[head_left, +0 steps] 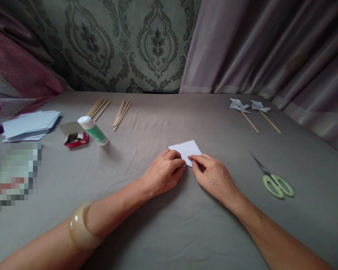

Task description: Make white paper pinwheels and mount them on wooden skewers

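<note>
A small sheet of white paper [188,149] lies in front of me on the grey cloth, between my two hands. My left hand [169,167] has its fingers curled in and closed on the paper's near left edge. At the near right edge, my right hand [210,170] pinches the same paper between thumb and fingers. The fingertips hide the near edge, so I cannot tell whether it is folded. To the right of my right hand lie scissors [270,179] with light green handles, blades pointing away.
Two paper pinwheels on sticks [239,107] lie at the back right. Back left are wooden sticks [121,114], an upright glue stick [93,131], an opened red box [76,139] of small metal pieces and a stack of paper [30,125]. A blurred-out item [14,172] is at far left.
</note>
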The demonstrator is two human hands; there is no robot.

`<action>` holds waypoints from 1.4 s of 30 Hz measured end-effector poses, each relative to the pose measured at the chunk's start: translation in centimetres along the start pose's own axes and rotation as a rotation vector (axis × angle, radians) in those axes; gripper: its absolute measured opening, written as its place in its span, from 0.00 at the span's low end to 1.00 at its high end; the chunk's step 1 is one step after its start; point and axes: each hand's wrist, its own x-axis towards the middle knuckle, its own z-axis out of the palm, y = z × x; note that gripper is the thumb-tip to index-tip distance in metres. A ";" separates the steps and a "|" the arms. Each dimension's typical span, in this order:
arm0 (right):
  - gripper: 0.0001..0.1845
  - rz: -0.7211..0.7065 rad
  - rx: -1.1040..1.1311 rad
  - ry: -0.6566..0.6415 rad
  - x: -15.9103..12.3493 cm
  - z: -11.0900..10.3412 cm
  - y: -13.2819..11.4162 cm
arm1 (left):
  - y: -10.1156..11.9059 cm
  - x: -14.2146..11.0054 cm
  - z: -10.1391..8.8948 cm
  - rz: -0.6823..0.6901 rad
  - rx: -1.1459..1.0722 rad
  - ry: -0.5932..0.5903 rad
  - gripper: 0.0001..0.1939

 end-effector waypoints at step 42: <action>0.18 -0.028 -0.216 -0.368 4.9 -3.0 -0.7 | 0.1 -0.1 0.0 0.032 0.119 0.060 0.14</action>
